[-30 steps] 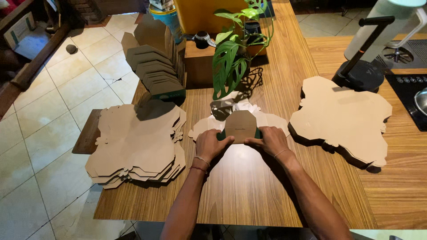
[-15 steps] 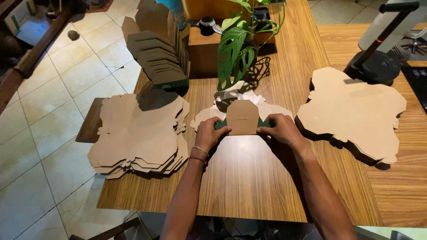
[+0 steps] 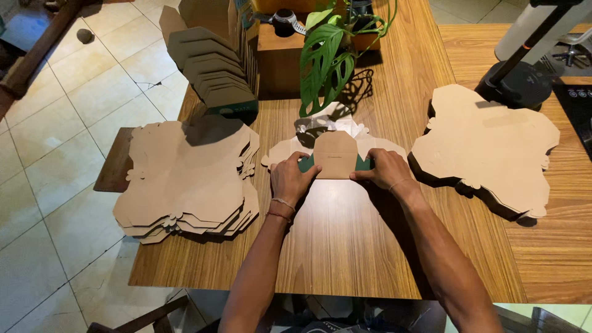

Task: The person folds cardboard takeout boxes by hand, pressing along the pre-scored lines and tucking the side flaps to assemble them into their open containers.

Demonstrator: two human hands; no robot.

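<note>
A flat brown cardboard box blank lies on the wooden table in front of me, one flap folded up and a green inner side showing at its base. My left hand presses and grips its left side, fingers curled on the fold. On the right side my right hand grips the blank the same way. Both hands touch the same piece.
A thick stack of unfolded blanks lies at the left, overhanging the table edge. Another stack lies at the right. Behind are folded boxes in a row, a potted leafy plant, a wooden box and a black stand base.
The view has shifted slightly and the flap between my hands stands a bit more folded. Both hands stay on the same blank.
</note>
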